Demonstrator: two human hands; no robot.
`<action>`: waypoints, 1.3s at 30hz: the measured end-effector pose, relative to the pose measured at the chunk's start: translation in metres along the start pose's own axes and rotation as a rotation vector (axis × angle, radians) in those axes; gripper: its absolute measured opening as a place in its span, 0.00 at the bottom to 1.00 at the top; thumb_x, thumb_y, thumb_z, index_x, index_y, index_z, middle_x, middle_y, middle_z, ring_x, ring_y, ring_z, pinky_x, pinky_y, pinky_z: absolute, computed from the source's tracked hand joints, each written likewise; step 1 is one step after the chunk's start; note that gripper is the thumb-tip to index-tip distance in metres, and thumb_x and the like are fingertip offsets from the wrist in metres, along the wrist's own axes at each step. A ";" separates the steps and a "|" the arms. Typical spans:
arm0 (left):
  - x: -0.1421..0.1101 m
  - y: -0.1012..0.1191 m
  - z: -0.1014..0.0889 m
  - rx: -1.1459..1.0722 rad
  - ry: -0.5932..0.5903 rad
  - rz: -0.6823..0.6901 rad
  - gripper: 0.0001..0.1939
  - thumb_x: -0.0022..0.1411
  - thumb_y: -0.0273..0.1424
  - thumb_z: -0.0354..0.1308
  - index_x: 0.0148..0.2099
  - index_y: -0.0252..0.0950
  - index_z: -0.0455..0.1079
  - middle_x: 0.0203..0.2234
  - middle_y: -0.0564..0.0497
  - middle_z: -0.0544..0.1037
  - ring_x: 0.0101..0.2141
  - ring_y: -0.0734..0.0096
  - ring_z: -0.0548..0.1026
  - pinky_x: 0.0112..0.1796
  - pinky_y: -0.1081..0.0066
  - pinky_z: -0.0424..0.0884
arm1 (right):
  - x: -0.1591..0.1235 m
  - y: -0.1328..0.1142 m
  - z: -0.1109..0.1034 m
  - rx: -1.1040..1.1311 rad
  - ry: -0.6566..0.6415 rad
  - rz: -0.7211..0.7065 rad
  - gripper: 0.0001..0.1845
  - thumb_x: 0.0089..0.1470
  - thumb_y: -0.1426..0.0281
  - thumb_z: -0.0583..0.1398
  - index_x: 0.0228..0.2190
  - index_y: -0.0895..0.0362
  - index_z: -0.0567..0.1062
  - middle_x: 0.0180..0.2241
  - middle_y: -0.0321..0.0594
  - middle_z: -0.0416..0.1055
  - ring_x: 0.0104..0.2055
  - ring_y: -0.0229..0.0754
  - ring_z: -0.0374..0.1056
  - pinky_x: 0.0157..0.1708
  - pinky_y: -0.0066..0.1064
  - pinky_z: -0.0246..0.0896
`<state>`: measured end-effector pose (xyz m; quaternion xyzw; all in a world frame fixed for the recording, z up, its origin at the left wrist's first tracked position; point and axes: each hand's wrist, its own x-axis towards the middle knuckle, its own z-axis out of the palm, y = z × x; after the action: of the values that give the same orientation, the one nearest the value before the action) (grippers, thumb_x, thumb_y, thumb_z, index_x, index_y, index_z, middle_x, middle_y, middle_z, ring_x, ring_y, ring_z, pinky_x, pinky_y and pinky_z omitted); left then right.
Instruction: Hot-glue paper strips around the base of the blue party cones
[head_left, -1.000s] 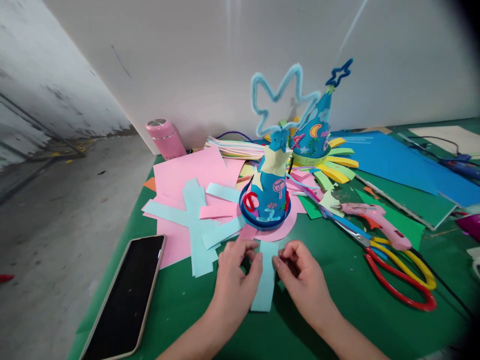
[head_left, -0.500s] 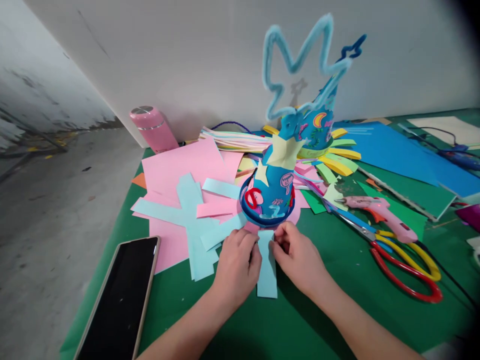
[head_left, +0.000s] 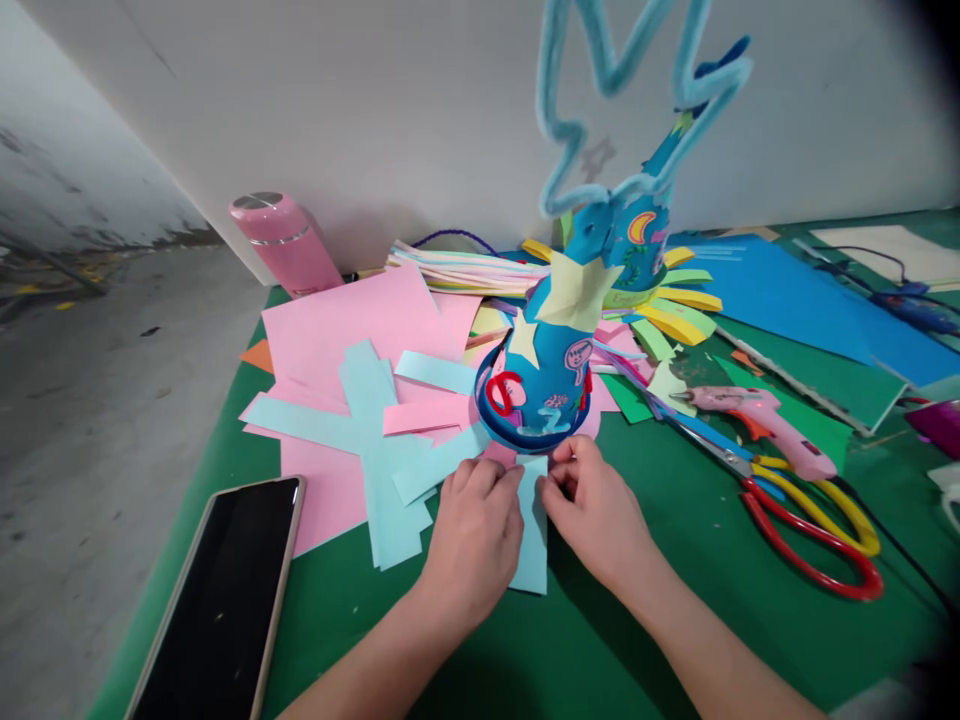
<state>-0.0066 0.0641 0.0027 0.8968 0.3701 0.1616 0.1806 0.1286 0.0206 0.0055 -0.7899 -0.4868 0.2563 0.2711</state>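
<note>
A light blue paper strip (head_left: 532, 545) lies upright in my view just in front of a blue cone party hat (head_left: 546, 370). My left hand (head_left: 480, 525) has its fingers curled closed at the strip's left edge. On the other edge, the bent thumb and fingers of my right hand (head_left: 592, 505) pinch the strip near its top. Yellow paper stars, stickers and a big light blue pipe-cleaner star (head_left: 551, 110) decorate the hat. Its dark blue brim (head_left: 517, 437) sits close to my fingertips. Whether the strip's far end touches the brim is hard to see.
More light blue strips (head_left: 367, 430) lie over pink sheets (head_left: 337, 335) at left. A phone (head_left: 217, 600) and pink bottle (head_left: 289, 250) stand near the left side. To the right are a pink glue gun (head_left: 765, 420) and scissors (head_left: 814, 540). Behind stands another decorated hat (head_left: 637, 245).
The view has moved slightly closer to the hat. Both hands keep their grip on the strip, and the left hand covers a little more of its left edge.
</note>
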 end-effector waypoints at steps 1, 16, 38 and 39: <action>0.000 0.000 0.000 0.005 -0.008 -0.003 0.17 0.57 0.22 0.42 0.47 0.31 0.66 0.34 0.44 0.69 0.35 0.61 0.65 0.36 0.60 0.66 | 0.000 0.000 0.000 0.001 0.005 0.002 0.08 0.46 0.70 0.54 0.30 0.53 0.57 0.22 0.27 0.69 0.23 0.36 0.64 0.22 0.25 0.47; 0.001 0.001 0.000 0.043 -0.082 -0.025 0.17 0.57 0.22 0.42 0.47 0.33 0.65 0.35 0.44 0.67 0.35 0.61 0.63 0.36 0.60 0.65 | 0.001 -0.001 0.001 0.006 -0.007 0.025 0.08 0.47 0.69 0.54 0.31 0.53 0.57 0.22 0.28 0.70 0.23 0.36 0.63 0.22 0.25 0.47; -0.002 0.004 0.002 0.182 -0.122 -0.006 0.19 0.58 0.23 0.43 0.51 0.36 0.61 0.36 0.45 0.64 0.37 0.61 0.63 0.38 0.61 0.62 | -0.003 -0.006 0.006 0.039 0.070 0.027 0.12 0.46 0.71 0.54 0.34 0.55 0.58 0.21 0.30 0.69 0.22 0.37 0.64 0.23 0.26 0.50; -0.003 0.005 0.002 0.188 -0.125 -0.006 0.19 0.58 0.23 0.43 0.51 0.36 0.61 0.36 0.45 0.64 0.37 0.60 0.62 0.38 0.61 0.62 | -0.003 -0.006 0.007 0.049 0.078 0.013 0.12 0.46 0.71 0.54 0.35 0.55 0.58 0.22 0.31 0.70 0.23 0.37 0.64 0.23 0.26 0.50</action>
<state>-0.0044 0.0586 0.0026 0.9170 0.3744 0.0693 0.1191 0.1189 0.0210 0.0051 -0.7955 -0.4644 0.2389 0.3074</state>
